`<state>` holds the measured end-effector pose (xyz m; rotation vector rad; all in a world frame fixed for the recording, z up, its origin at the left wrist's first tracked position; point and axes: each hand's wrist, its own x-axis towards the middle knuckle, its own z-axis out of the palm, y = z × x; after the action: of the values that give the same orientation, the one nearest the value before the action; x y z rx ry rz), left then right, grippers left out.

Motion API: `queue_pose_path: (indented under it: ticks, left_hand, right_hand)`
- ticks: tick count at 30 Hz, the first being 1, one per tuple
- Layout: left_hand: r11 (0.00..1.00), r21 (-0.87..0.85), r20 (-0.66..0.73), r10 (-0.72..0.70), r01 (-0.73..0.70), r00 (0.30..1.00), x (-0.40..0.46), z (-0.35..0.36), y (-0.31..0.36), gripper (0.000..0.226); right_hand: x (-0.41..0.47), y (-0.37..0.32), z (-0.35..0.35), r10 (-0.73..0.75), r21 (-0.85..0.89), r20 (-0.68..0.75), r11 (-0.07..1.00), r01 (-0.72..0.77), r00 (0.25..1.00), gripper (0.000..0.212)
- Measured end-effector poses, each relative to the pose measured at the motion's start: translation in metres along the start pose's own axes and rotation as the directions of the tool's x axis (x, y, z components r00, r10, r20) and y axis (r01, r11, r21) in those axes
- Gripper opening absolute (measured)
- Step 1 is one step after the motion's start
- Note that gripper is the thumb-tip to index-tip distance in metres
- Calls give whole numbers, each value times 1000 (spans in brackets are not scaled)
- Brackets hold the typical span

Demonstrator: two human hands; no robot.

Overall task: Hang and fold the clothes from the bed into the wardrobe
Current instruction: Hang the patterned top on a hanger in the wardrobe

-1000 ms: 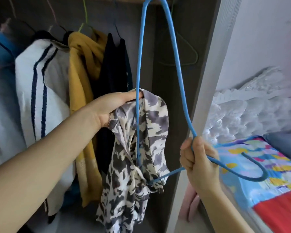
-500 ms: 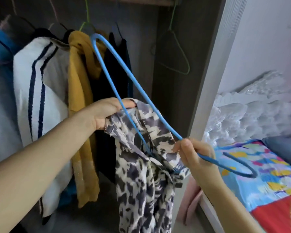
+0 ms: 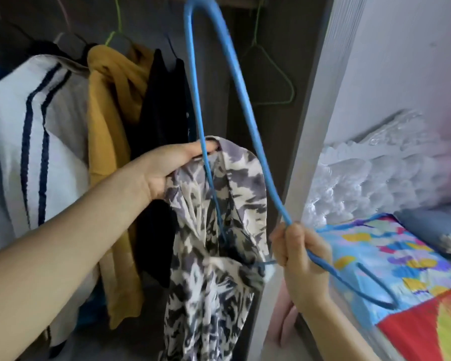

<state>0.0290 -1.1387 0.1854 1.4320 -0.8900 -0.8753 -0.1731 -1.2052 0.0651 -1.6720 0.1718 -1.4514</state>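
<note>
A blue plastic hanger point(image 3: 241, 95) stands on end in front of the open wardrobe, one shoulder pointing up and its hook lying out to the right over the bed. My right hand point(image 3: 298, 252) grips it near the hook's base. A grey, black and cream patterned garment point(image 3: 216, 251) hangs from my left hand point(image 3: 167, 168), which holds its upper edge against one arm of the hanger. That arm runs down inside the garment's opening. The cloth drops to the frame's lower edge.
On the wardrobe rail hang a white top with navy stripes point(image 3: 37, 131), a mustard garment point(image 3: 110, 142), a black one point(image 3: 164, 118) and an empty green hanger point(image 3: 276, 71). The wardrobe's grey side panel point(image 3: 315, 121) stands just right of the hanger. The bed's colourful sheet point(image 3: 391, 259) lies at right.
The hanger's free end swung from tilted left back up to vertical. My right hand dropped slightly and moved right. The left hand kept its hold on the garment's edge.
</note>
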Motion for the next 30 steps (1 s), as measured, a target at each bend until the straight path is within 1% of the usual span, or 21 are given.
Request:
queue_pose_path:
  ticks: [2, 4, 5, 7, 9, 12, 13, 15, 16, 17, 19, 20, 21, 22, 23, 24, 25, 26, 28, 29, 30]
  left_hand:
    - [998, -39, 20, -39, 40, 999, 1, -10, 3, 33]
    - [989, -122, 43, -82, 86, 996, 7, -21, 0, 35]
    - [985, -137, 6, -103, 103, 995, 9, -25, -3, 36]
    - [993, -63, -156, -105, 96, 982, 18, -37, -16, 30]
    - [995, 22, -273, -86, 95, 958, 27, -46, -36, 22]
    - [989, 84, -329, -88, 122, 940, 37, -51, -66, 18]
    - [992, 59, -340, -84, 111, 937, 40, -50, -73, 16]
    - [995, -55, -331, -102, 88, 938, 46, -44, -85, 18]
    - [994, -82, -330, -91, 67, 940, 48, -40, -88, 15]
    - [998, -50, -338, -42, 26, 940, 51, -37, -90, 13]
    - [969, 215, -334, 188, -120, 924, 51, -26, -88, 16]
    - [907, 370, -265, 313, -203, 912, 47, -18, -84, 24]
    - [822, 493, -137, 397, -286, 907, 43, -7, -81, 28]
    - [734, 581, 28, 415, -352, 910, 38, 5, -80, 28]
    - [656, 637, 179, 385, -405, 905, 34, 18, -79, 26]
    - [596, 670, 280, 349, -442, 894, 30, 29, -81, 22]
    - [543, 698, 326, 338, -466, 883, 28, 36, -83, 23]
    - [482, 731, 342, 355, -484, 870, 30, 39, -85, 35]
    - [322, 802, 389, 357, -503, 849, 34, 34, -89, 57]
    - [299, 795, 446, 302, -528, 843, 37, 32, -90, 55]
    - [358, 761, 488, 235, -541, 841, 38, 31, -92, 44]
  right_hand:
    - [-9, 14, -5, 99, -128, 64, 988, -90, 993, 35]
    - [-11, 22, -13, 251, -227, 151, 950, -213, 956, 34]
    - [-8, 23, -20, 321, -270, 193, 926, -264, 927, 35]
    - [4, 14, -31, 417, -375, 242, 873, -312, 876, 35]
    - [16, 2, -43, 449, -481, 296, 832, -275, 843, 35]
    - [33, -13, -55, 520, -616, 338, 753, -233, 785, 37]
    - [38, -15, -57, 577, -665, 338, 705, -244, 744, 39]
    - [43, -19, -59, 711, -770, 323, 581, -263, 625, 44]
    - [43, -20, -59, 760, -824, 314, 516, -235, 569, 45]
    - [43, -20, -60, 786, -870, 299, 457, -184, 540, 47]
    - [45, -23, -60, 795, -913, 276, 393, -112, 541, 51]
    - [48, -25, -58, 795, -903, 255, 399, -159, 550, 51]
    - [52, -24, -56, 795, -861, 222, 432, -270, 565, 49]
    - [59, -24, -52, 804, -793, 192, 465, -394, 563, 46]
    - [65, -24, -46, 823, -730, 188, 483, -484, 537, 43]
    - [70, -24, -40, 845, -701, 212, 481, -526, 490, 41]
    - [73, -23, -34, 863, -711, 250, 472, -522, 439, 39]
    - [76, -24, -30, 871, -730, 286, 469, -498, 400, 37]
    - [82, -28, -29, 861, -762, 362, 494, -418, 358, 34]
    - [86, -33, -32, 843, -756, 394, 524, -392, 366, 31]
    - [89, -38, -36, 809, -733, 435, 573, -365, 396, 29]
